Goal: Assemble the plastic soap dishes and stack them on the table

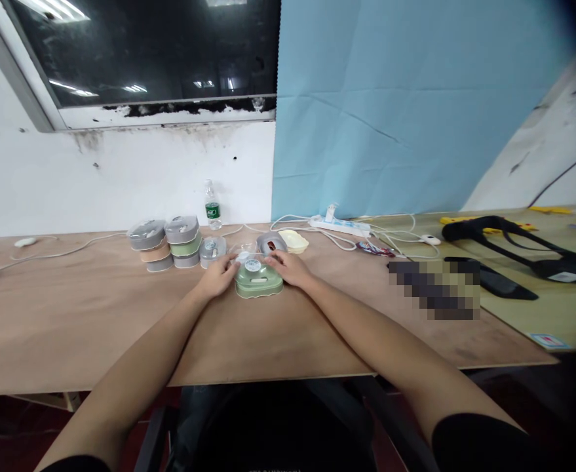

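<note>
Forearms [150,354] slant in over the near part of the tabletop [268,347], one from each side, toward the green box [259,287]. It lies flat on the table, stickered top up, between the two hands; I suppose it sits there because both arms reach it evenly. The left hand [219,275] is at the green box's left and the right hand [288,267] at its right, well apart from each other, fingers bent in toward its far corners. Flanking it that way probably stops it from sliding or turning. Whether the fingertips pinch the lid's edge or merely rest on it, I cannot tell from here.

Just beyond the green box is a clear plastic piece [244,249], and past its far right corner a grey box [263,241] with something brown [270,246] inside. A cream tray [295,240] is beside that, farther right. Left of the green box, a small grey box [213,251] stands near two stacks [185,242] of similar boxes, likely piled to save table room. Well beyond it, to the left, a bottle [211,210] stands by the wall [160,174], presumably clear of the elbows; beyond it to the right lies a white power strip [341,226], perhaps set back to free the front.
</note>
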Demonstrator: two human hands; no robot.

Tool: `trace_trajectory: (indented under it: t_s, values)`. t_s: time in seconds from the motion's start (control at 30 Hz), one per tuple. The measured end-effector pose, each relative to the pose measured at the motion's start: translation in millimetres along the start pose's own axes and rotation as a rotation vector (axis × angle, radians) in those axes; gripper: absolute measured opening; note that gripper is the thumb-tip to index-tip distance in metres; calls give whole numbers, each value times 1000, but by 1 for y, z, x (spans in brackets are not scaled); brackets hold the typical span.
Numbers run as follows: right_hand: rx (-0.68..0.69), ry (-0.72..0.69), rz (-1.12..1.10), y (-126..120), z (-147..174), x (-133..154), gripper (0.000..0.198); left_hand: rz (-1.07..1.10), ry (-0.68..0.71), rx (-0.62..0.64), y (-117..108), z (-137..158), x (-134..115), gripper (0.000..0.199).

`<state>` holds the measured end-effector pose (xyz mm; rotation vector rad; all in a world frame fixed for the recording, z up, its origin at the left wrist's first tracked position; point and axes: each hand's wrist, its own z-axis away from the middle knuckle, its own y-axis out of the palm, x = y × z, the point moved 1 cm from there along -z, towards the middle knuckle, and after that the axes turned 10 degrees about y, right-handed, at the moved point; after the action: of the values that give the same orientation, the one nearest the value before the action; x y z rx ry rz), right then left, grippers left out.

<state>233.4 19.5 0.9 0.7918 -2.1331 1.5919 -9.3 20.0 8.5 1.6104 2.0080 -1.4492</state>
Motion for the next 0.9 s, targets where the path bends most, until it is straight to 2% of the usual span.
trace_trajectory:
  t_s: [0.1, 0.17, 0.27, 0.47, 0.67, 0.9]
  values:
    - [6, -19, -56, -1, 0, -4, 49, -147, 50, 74, -6, 1, -1, 48]
    - [-14, -31, -59, -2, 1, -4, 51, -169, 43, 108, -9, 3, -2, 50]
    - [-25, -61, -40, -3, 2, -3, 44, -177, 31, 146, -9, 4, -2, 49]
    - [-132, -48, -1, -7, 1, -1, 40, -252, 55, 263, -7, 6, -3, 47]
    - [12, -96, -86, -8, 1, -4, 40, -255, 75, 267, -6, 7, -4, 50]
    - [40, -79, -114, -8, 2, -7, 24, -233, 81, 289, -7, 7, -4, 51]
